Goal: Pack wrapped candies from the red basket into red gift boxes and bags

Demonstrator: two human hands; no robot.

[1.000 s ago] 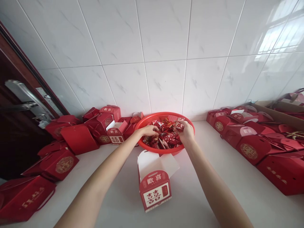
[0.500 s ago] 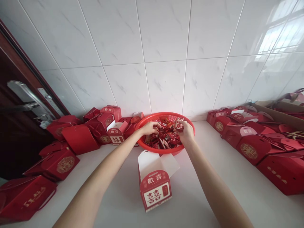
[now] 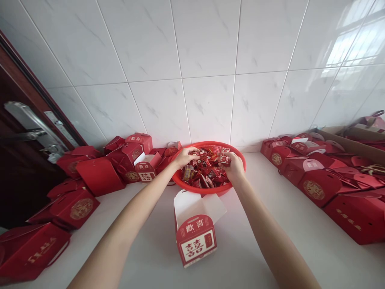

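Observation:
A red plastic basket point(image 3: 198, 190) full of wrapped candies point(image 3: 207, 172) stands against the wall. My right hand point(image 3: 235, 166) is over its right side, closed on a small red-and-white patterned packet point(image 3: 225, 155). Over the left side reaches my left hand point(image 3: 185, 157), fingers apart and touching or just above the red wrappers. Its fingertips partly blend with the candies, but no held piece stands out. In front of the basket sits a red-and-white gift box point(image 3: 197, 243) with its top flaps spread and white lining showing.
Red gift boxes point(image 3: 73, 208) line the left side, near a dark door with a metal handle point(image 3: 30, 116). More red boxes point(image 3: 315, 186) fill the right side, beside a cardboard carton point(image 3: 333, 131). White tiled wall point(image 3: 207, 108) rises behind the white countertop point(image 3: 150, 241).
My left hand has shifted slightly left and up, uncovering more candies, including a yellowish packet. My right hand still holds the patterned packet. The view has moved a little.

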